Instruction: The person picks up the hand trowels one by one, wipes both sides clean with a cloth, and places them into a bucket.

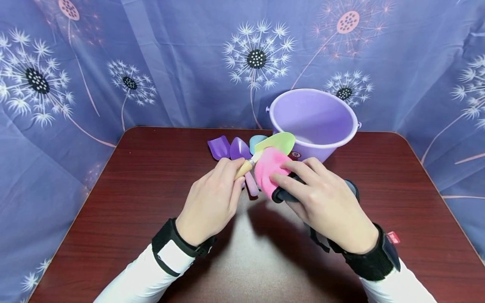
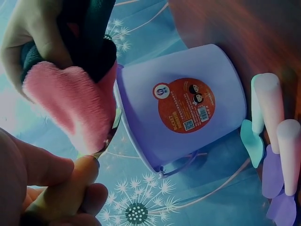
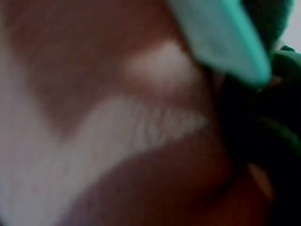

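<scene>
My left hand (image 1: pixel 210 198) grips the pale wooden handle of a small garden trowel (image 1: pixel 278 142) with a light green blade, held up above the table. Bunched in my right hand (image 1: pixel 326 198) is a fluffy cloth (image 1: pixel 268 170), pink on one part and dark on another. The pink part lies against the trowel where the blade meets the neck, covering some of the blade. In the left wrist view, my left thumb and fingers wrap round the wooden handle (image 2: pixel 66 188). The right wrist view is mostly blurred skin, with a strip of dark cloth (image 3: pixel 254 127) at its right.
A light purple bucket (image 1: pixel 322 146) with a round orange label (image 2: pixel 186 105) stands at the back right of the dark red wooden table (image 1: pixel 151 181). Left of it sit two purple toy shovels (image 1: pixel 219 147) and a light blue one (image 1: pixel 257 142). A blue dandelion-print curtain (image 1: pixel 182 75) hangs behind.
</scene>
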Available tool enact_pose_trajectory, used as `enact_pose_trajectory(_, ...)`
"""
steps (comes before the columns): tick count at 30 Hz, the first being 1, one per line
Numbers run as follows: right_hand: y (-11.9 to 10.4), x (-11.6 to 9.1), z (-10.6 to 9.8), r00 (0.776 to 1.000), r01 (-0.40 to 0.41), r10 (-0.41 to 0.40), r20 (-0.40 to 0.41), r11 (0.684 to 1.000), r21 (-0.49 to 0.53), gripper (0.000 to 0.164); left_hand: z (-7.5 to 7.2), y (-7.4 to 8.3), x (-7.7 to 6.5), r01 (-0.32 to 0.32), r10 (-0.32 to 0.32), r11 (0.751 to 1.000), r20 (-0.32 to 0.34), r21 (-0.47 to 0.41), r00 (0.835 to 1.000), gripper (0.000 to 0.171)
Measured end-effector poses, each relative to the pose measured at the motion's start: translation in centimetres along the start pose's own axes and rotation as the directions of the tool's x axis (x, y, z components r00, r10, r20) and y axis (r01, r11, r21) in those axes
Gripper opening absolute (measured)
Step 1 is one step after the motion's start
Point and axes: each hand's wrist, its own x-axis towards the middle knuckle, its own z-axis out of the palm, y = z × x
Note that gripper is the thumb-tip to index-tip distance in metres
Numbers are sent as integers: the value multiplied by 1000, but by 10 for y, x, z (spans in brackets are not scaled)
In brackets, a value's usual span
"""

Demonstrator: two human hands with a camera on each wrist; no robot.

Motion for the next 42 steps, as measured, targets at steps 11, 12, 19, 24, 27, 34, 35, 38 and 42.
enact_pose_trajectory(11, 3, 3, 1, 990, 59, -46, -135, 994, 96, 36, -1, -2, 1, -16, 16, 1000, 9, -6, 1000, 25)
enact_pose_trajectory(12, 3, 3, 2, 987, 61, -46, -153, 994, 93, 35, -1, -2, 1, -18, 18, 1000, 8, -7, 1000, 25)
enact_pose_trajectory(19, 11, 1, 2, 984, -2, 19, -179, 996, 94, 37, -3, -2, 2, -21, 21, 1000, -1, -17, 1000, 24)
enact_pose_trajectory(24, 18, -2, 0, 979, -61, 77, -186, 994, 90, 46, -3, -2, 2, -17, 17, 1000, 0, -24, 1000, 24)
enact_pose_trajectory(27, 21, -2, -2, 974, -93, 108, -198, 992, 85, 46, -4, -1, 1, -13, 13, 999, 2, -34, 1000, 24)
enact_pose_trajectory(34, 26, -4, -5, 959, -154, 165, -233, 986, 63, 40, -4, -1, 0, -13, 13, 999, 2, -43, 1000, 25)
enact_pose_trajectory(35, 27, -5, -5, 957, -157, 167, -236, 986, 59, 39, -4, -1, 0, -14, 14, 999, 4, -40, 1000, 25)
enact_pose_trajectory(38, 27, -5, -5, 956, -159, 167, -243, 986, 50, 37, -4, 0, 0, -8, 8, 999, 13, -34, 1000, 24)
enact_pose_trajectory(42, 25, -4, -5, 955, -150, 156, -251, 988, 43, 38, -4, 0, 0, -7, 7, 999, 16, -37, 1000, 23)
